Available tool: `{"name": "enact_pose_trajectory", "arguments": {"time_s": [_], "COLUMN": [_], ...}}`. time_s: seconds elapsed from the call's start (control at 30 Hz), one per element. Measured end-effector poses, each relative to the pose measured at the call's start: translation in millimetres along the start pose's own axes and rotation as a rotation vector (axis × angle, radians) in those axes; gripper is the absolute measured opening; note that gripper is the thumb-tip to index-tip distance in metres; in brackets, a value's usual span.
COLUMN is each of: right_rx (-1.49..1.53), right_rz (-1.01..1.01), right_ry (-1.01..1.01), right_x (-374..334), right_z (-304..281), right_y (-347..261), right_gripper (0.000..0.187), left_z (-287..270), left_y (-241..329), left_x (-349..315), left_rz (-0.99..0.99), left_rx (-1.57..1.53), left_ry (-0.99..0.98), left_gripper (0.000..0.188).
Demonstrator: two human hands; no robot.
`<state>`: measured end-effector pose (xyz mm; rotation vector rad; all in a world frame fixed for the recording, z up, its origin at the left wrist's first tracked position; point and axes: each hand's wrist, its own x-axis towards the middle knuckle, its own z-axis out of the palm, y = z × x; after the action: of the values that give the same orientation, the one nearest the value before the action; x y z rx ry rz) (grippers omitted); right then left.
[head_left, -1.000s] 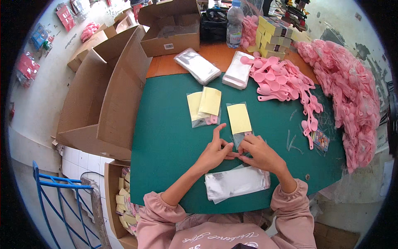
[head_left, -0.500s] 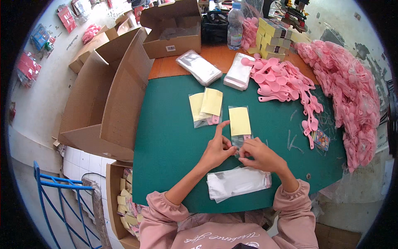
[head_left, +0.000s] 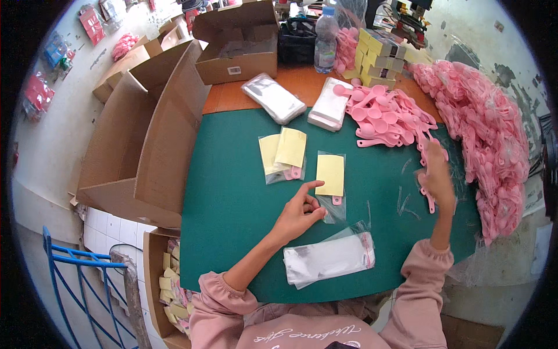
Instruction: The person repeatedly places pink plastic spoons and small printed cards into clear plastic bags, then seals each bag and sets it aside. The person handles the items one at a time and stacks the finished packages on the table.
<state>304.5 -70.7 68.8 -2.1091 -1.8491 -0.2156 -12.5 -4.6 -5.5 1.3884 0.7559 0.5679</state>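
Note:
A clear plastic bag with a yellow card and a pink measuring spoon's handle end lies in the middle of the green table mat. My left hand rests at its left side, index finger stretched onto the card and thumb apart near the bag's lower part. Reaching out to the right, my right hand is over the near end of a heap of pink measuring spoons; motion smears its fingers. Close to me lies a stack of flat clear bags. Two filled bags overlap farther off.
Two bundles of clear bags lie at the back, near stacked yellow-edged cards and a water bottle. Bagged pink spoons pile up on the right. Cardboard boxes stand left; a lower box holds filled packets.
My right hand has left the bag's lower end and swung right to the spoons. My left hand stays by the bag. A thin clear strip now shows beside the flat bags.

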Motion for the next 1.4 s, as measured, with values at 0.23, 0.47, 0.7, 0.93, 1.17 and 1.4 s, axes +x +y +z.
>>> {"name": "enact_pose_trajectory", "arguments": {"time_s": [0.23,0.47,0.7,0.93,1.17,1.4], "right_rx": [0.527,0.855,1.053,1.448,1.403,1.413], "right_rz": [-0.237,-0.108,0.013,0.379,0.469,0.475], "right_ry": [-0.208,-0.178,-0.379,-0.483,-0.426,-0.358], "right_x": [-30.7,-28.1,-29.1,-33.8,-35.1,-35.9], "right_z": [52.9,55.9,61.2,77.3,81.9,83.3], "right_y": [-119.8,-106.7,-103.7,-107.2,-111.6,-115.1], "right_gripper": [0.039,0.015,0.009,0.010,0.009,0.013], "left_z": [-2.2,-3.8,4.0,5.7,7.4,5.5], "left_y": [5.2,6.2,2.1,-5.2,-2.9,-7.4], "left_x": [-3.6,-4.4,-0.2,1.3,2.6,2.9], "left_rz": [-0.053,0.059,0.238,0.099,0.006,-0.004], "left_rx": [-0.557,0.227,0.441,0.309,0.182,0.170], "left_ry": [-0.029,0.114,0.105,0.167,0.243,0.184], "left_gripper": [0.038,0.041,0.019,0.014,0.017,0.015]}}
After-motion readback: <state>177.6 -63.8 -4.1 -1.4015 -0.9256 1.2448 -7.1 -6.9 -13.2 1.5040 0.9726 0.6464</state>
